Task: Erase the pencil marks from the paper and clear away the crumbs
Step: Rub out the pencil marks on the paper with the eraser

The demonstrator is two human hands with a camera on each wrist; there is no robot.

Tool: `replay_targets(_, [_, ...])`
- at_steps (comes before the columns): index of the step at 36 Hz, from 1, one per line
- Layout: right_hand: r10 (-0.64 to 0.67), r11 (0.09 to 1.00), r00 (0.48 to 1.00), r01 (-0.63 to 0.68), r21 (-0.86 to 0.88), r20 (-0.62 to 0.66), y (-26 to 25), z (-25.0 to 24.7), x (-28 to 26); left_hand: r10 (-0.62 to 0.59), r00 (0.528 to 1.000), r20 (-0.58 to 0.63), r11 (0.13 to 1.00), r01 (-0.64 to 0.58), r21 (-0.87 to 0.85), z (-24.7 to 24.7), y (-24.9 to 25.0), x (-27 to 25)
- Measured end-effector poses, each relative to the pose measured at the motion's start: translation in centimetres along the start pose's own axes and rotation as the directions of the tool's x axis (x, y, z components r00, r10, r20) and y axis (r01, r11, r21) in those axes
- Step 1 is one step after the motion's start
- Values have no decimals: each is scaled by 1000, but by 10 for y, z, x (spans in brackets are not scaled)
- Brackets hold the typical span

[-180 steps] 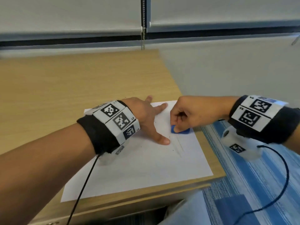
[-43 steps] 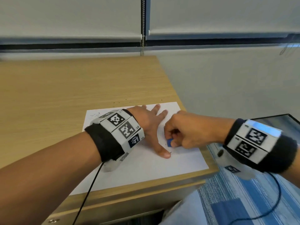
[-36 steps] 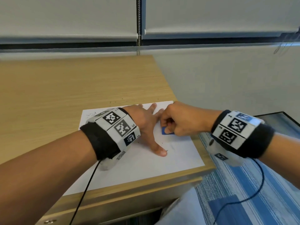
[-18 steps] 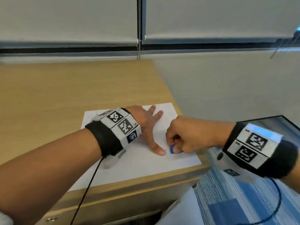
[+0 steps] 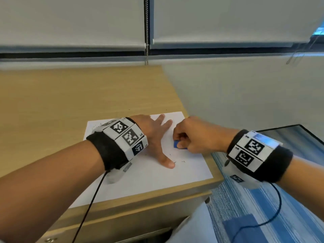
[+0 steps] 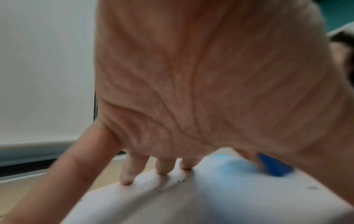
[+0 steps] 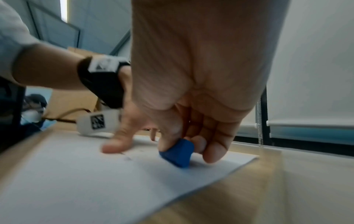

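A white sheet of paper [image 5: 150, 179] lies at the near right corner of the wooden desk [image 5: 70, 95]. My left hand [image 5: 156, 137] lies flat on the paper [image 6: 210, 200] with fingers spread, holding it down. My right hand [image 5: 191, 135] pinches a small blue eraser [image 5: 176, 143] and presses it on the paper [image 7: 86, 174] just right of the left thumb. The eraser [image 7: 177, 152] sits between thumb and fingers, and its blue tip [image 6: 273, 166] shows in the left wrist view. Dark crumbs [image 5: 178, 161] lie near the left thumb tip, and more crumbs [image 6: 162, 184] by the fingertips.
The desk's right edge [image 5: 217, 181] runs just past the paper, with blue striped carpet [image 5: 263, 207] below. Window blinds [image 5: 70, 20] and a bead chain [image 5: 147, 32] hang behind the desk. A dark panel [image 5: 298, 135] stands at the right. Cables trail from both wrists.
My right hand has rubbed the eraser back and forth, and now holds it farther from me than half a second ago. The pencil lines seen five seconds ago are gone; crumbs lie there.
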State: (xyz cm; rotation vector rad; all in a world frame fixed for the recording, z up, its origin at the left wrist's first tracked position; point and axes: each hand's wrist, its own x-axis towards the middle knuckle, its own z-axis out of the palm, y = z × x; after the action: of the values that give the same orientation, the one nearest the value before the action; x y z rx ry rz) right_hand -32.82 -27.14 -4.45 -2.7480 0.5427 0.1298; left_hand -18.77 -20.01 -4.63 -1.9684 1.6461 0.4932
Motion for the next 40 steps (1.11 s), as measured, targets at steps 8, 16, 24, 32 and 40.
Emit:
replay_targets(8, [-54,997,988,45,62,142,-7,0,-7,27,999,-25,1000,-28,-9,2,0,-4])
replay_targets(16, [-40,998,991,32,59,131,-5,1,-9,114,992,-45,991,-110,72,14,-20,-35])
replay_targets(24, [-119,992,978,112,49,172,-31,11,5,109,993,-44,991,-104,87,18,-21,-33])
replay_targets(32, [-55,998,995,57,-30,78,-22,4,21,112,990,-80,991,-106,76,20,-23,-31])
replay_targets(40, [-51,999,996,51,2,68,-19,0,34,100,994,-45,995,-99,20,22,-27,-29])
